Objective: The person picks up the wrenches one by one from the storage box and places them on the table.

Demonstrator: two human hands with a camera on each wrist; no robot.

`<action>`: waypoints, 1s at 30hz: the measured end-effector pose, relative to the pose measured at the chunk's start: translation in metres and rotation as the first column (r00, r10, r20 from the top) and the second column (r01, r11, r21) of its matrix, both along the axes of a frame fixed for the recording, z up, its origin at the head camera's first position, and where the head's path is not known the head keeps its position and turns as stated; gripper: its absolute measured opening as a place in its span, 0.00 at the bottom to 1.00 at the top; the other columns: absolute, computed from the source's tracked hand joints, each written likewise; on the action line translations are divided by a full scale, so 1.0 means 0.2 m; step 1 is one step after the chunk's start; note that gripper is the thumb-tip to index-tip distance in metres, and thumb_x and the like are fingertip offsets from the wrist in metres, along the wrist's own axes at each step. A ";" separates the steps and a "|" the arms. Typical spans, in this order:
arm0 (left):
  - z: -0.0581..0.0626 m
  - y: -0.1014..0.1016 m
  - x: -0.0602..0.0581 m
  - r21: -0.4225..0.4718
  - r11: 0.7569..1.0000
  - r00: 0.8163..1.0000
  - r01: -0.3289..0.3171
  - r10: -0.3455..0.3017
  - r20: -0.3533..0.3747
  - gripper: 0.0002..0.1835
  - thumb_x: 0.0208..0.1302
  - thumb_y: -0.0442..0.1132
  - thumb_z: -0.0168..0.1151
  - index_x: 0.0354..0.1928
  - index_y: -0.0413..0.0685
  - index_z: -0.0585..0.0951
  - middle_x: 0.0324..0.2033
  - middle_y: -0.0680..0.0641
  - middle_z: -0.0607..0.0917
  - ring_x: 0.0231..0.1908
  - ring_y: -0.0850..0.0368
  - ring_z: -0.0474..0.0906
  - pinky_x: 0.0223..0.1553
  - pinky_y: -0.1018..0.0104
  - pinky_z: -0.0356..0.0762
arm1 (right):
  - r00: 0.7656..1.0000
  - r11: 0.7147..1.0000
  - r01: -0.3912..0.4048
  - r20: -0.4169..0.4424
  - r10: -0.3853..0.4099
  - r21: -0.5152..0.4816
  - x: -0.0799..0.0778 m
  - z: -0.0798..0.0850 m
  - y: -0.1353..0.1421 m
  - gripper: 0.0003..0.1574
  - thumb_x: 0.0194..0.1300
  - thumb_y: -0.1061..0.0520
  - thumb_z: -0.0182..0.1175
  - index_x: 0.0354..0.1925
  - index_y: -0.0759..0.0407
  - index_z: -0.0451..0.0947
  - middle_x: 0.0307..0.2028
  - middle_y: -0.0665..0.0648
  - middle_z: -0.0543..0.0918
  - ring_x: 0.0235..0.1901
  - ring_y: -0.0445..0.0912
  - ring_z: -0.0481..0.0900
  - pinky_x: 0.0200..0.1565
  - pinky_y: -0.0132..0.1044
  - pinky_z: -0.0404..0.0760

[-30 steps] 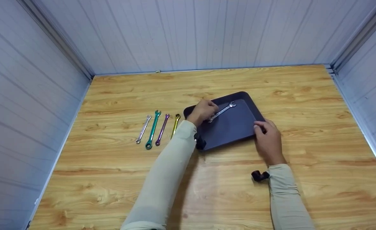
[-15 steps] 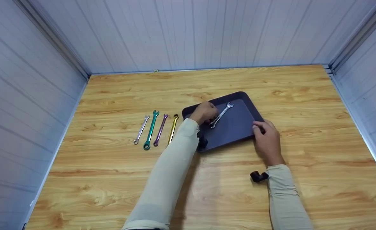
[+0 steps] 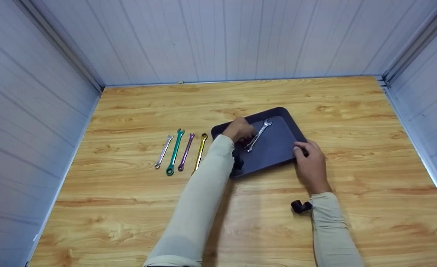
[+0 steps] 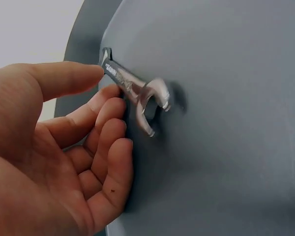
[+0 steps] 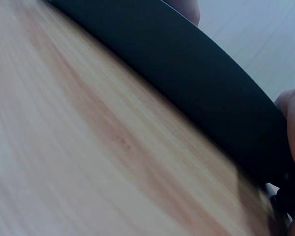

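Observation:
A dark grey rectangular tray point(image 3: 265, 152) lies turned at an angle on the table. Inside it is a silver open-ended wrench point(image 3: 259, 135), also seen close up as a wrench point(image 4: 132, 91) in the left wrist view. My left hand point(image 3: 240, 130) reaches into the tray from the left; thumb and index finger pinch this wrench near one end, the other fingers curled below. At the tray's right corner my right hand point(image 3: 310, 163) grips the rim, thumb on the inner side. The right wrist view shows mostly the tray's outer wall point(image 5: 187, 78).
Left of the tray lie a silver wrench point(image 3: 164, 152), a green wrench point(image 3: 175, 152), a purple wrench point(image 3: 186, 152) and a yellow wrench point(image 3: 200, 152), side by side. The left sleeve point(image 3: 196, 204) covers the yellow one's lower end. White panel walls point(image 3: 203, 40) enclose the wooden table.
The wrench in the tray has swung steeper, its near end shifting toward me and slightly right. My left hand moved slightly right with it. The right hand stays on the tray corner.

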State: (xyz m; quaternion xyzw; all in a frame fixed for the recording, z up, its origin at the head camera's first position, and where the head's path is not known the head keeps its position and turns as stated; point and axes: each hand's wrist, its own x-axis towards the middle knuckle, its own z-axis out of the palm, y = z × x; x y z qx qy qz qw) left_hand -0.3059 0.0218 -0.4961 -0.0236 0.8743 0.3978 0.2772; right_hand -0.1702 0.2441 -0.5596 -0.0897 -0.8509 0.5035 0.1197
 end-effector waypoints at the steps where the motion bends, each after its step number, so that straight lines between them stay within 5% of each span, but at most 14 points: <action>1: 0.00 0.00 0.00 -0.006 1.000 1.000 0.001 -0.001 0.002 0.11 0.61 0.38 0.69 0.23 0.43 0.81 0.19 0.50 0.77 0.19 0.58 0.70 0.24 0.67 0.71 | 1.000 1.000 0.000 0.005 0.000 -0.001 0.00 0.00 0.00 0.21 0.74 0.49 0.58 0.55 0.61 0.82 0.64 0.61 0.74 0.67 0.57 0.67 0.69 0.51 0.61; 13: 0.05 0.06 0.00 -0.216 0.974 0.995 0.063 -0.078 -0.064 0.12 0.63 0.46 0.64 0.24 0.50 0.79 0.23 0.51 0.81 0.24 0.56 0.76 0.26 0.62 0.72 | 1.000 1.000 0.016 0.016 -0.016 -0.003 0.00 -0.01 0.01 0.21 0.73 0.49 0.58 0.55 0.60 0.83 0.65 0.61 0.73 0.68 0.57 0.66 0.69 0.51 0.60; 20: 0.04 0.05 -0.01 -0.159 0.985 0.995 0.068 -0.079 -0.063 0.11 0.62 0.47 0.65 0.30 0.47 0.87 0.25 0.50 0.85 0.24 0.56 0.78 0.27 0.63 0.74 | 1.000 1.000 0.014 -0.003 -0.014 -0.010 0.01 -0.01 0.00 0.20 0.73 0.49 0.58 0.54 0.60 0.83 0.64 0.60 0.74 0.67 0.56 0.67 0.69 0.51 0.61; 30: 0.01 0.09 0.01 -0.170 0.984 0.993 0.056 -0.073 -0.098 0.13 0.57 0.50 0.74 0.25 0.50 0.85 0.22 0.52 0.84 0.25 0.57 0.78 0.28 0.63 0.73 | 1.000 1.000 0.025 0.009 -0.026 0.010 0.02 0.00 0.01 0.19 0.73 0.50 0.58 0.53 0.59 0.84 0.64 0.60 0.74 0.67 0.56 0.67 0.69 0.51 0.61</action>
